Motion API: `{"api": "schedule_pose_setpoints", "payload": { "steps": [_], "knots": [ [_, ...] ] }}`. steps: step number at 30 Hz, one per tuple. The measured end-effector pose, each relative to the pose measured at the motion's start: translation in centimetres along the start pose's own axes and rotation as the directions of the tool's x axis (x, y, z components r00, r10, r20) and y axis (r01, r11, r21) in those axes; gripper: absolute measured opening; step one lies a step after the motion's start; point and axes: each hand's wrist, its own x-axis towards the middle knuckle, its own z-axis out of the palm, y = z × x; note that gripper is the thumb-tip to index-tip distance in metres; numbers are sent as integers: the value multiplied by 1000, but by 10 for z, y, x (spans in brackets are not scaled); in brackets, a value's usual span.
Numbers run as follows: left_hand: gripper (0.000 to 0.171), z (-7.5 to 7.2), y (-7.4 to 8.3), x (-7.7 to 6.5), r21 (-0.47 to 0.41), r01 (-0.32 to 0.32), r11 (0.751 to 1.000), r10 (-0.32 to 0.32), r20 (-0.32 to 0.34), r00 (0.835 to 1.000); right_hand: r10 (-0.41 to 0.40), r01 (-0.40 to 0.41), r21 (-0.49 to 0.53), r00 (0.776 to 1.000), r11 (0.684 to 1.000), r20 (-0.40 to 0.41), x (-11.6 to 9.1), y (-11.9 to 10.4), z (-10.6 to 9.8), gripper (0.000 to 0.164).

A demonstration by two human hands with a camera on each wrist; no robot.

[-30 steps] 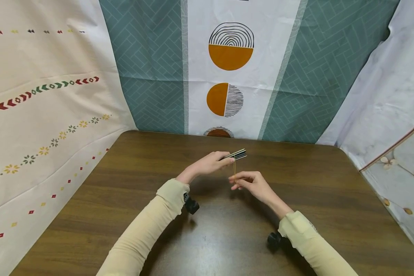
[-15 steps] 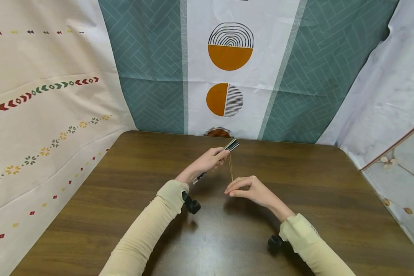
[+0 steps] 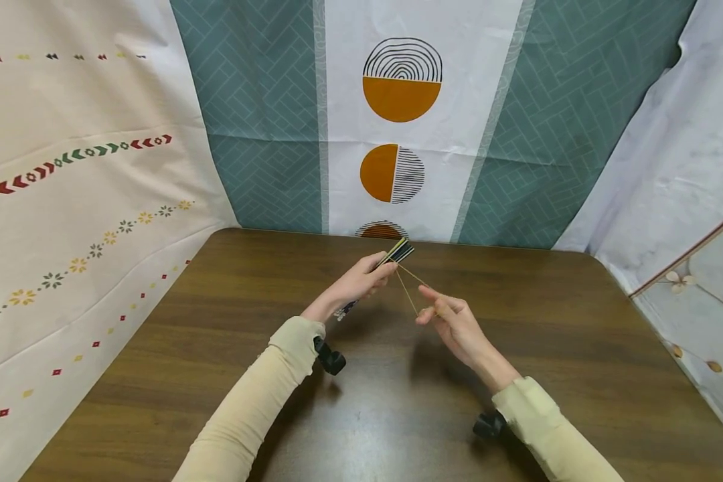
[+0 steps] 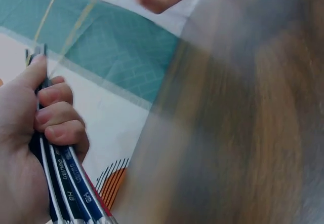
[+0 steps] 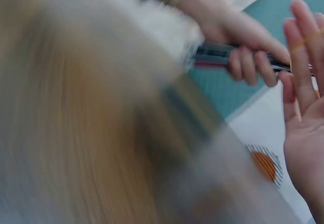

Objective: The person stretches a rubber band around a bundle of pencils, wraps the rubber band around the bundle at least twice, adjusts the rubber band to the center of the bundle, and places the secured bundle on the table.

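Observation:
My left hand (image 3: 361,278) grips a bundle of several dark pencils (image 3: 402,250), tilted with one end up toward the back. In the left wrist view, the pencils (image 4: 63,176) show light stripes and HB lettering, and the fingers curl round them. A thin yellowish rubber band (image 3: 407,291) loops at the upper part of the bundle and stretches to my right hand (image 3: 458,325). The right wrist view shows the band (image 5: 306,41) crossing that hand's fingers, which are extended and spread, palm (image 5: 309,133) visible.
Both hands are above a brown wooden table (image 3: 361,415). A patterned curtain (image 3: 265,134) hangs behind the far edge, with cloths along the left and right sides. A black camera sits on each wrist.
The right hand has gone from pinching the narrow band to spreading its fingers, widening the loop into two strands, and moved slightly right. The left hand has tipped the pencils more upright.

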Motion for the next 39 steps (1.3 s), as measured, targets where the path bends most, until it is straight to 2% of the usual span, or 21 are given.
{"api": "schedule_pose_setpoints", "payload": {
  "steps": [2,4,6,7,9,11,14,17,21,23,26,29,33,36,38,39],
  "knots": [
    [30,4,1,0,-11,-43,999,43,-56,998,-42,49,233,998,971,-36,0,-1,4,39],
    [30,9,2,0,0,-89,996,88,-117,989,-53,90,374,993,923,-108,2,-3,11,46],
    [28,13,4,-2,47,-127,991,133,-174,976,-24,105,438,982,893,-186,5,-6,18,54],
    [27,14,5,-2,85,-144,986,159,-194,968,-3,105,449,975,887,-222,7,-8,20,56],
    [21,16,6,-4,187,-171,968,209,-211,955,41,93,433,956,896,-290,10,-10,24,61],
    [17,17,7,-7,317,-198,928,267,-192,944,80,66,388,933,919,-351,12,-12,26,61],
    [17,17,7,-11,484,-239,842,334,-121,935,121,1,266,889,964,-442,16,-14,27,58],
    [17,15,6,-16,603,-270,751,363,-36,931,119,-65,124,859,990,-498,17,-13,28,55],
    [18,13,4,-20,689,-293,663,361,49,931,65,-82,-12,861,997,-504,16,-12,28,57],
    [19,13,4,-21,711,-298,637,348,80,934,40,-89,-74,866,993,-498,16,-12,28,58],
    [19,12,4,-22,742,-300,600,320,121,940,-8,-106,-208,875,972,-483,15,-12,27,59],
    [19,13,5,-24,770,-308,559,293,164,942,-55,-126,-360,891,925,-451,14,-13,25,60],
    [22,16,6,-25,812,-352,466,281,242,929,-79,-153,-510,911,847,-405,14,-13,21,54],
    [23,20,5,-27,835,-391,387,278,298,913,-51,-202,-560,914,804,-403,17,-14,19,47],
    [25,24,4,-27,841,-414,349,277,329,903,-19,-233,-553,911,800,-412,21,-16,19,45],
    [26,26,4,-28,844,-419,334,270,341,901,5,-250,-529,907,811,-421,22,-18,19,44]
  ]
}}
